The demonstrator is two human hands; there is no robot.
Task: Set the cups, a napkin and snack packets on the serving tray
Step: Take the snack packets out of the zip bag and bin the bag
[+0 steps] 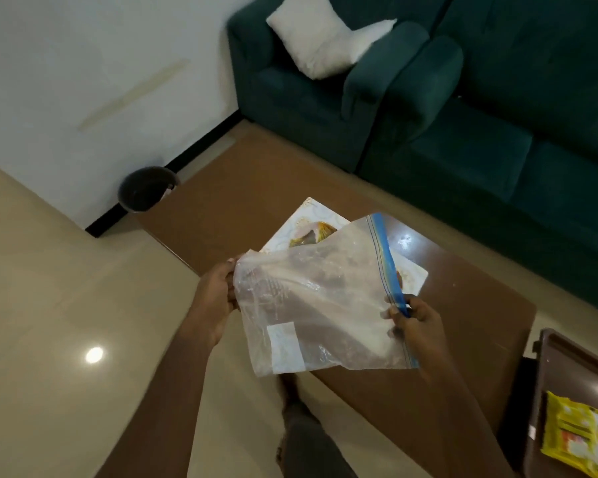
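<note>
A clear plastic zip bag with a blue seal strip hangs in the air over the brown table. My left hand grips its left edge. My right hand pinches the blue strip on its right side. Under the bag lies a white patterned serving tray, mostly hidden by the plastic. A yellow snack packet rests on a dark brown side table at the lower right. No cups or napkin are in view.
A teal sofa with a white cushion runs along the table's far side. A dark round bin stands by the white wall at the table's left corner. Glossy beige floor lies to the left.
</note>
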